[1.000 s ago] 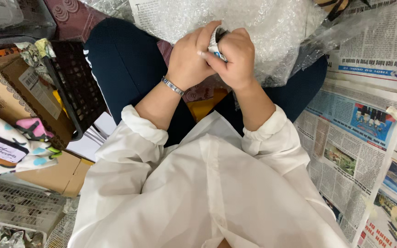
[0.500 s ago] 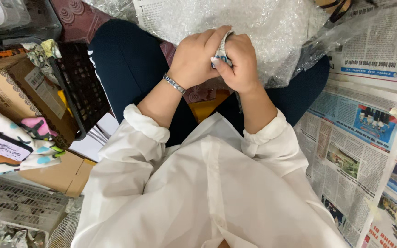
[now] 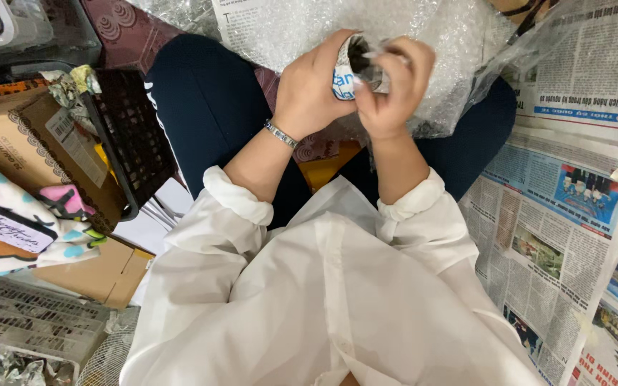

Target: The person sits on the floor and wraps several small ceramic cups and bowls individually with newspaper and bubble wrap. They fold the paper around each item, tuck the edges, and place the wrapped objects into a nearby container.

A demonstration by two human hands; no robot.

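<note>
Hands together over bubble wrap (image 3: 309,28), left hand (image 3: 314,89) and right hand (image 3: 391,86) fingers gripping paper-wrapped object (image 3: 345,71)

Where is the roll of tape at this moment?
In the head view, upper centre, the roll of tape is held between the left hand and the right hand, just in front of the bubble wrap.

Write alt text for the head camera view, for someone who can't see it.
Seen from above, a seated person in a white shirt holds a tape roll in the left hand while the right hand pulls at it, over bubble wrap on the lap. Newspapers lie to the right; a black basket and cardboard boxes to the left.
</note>
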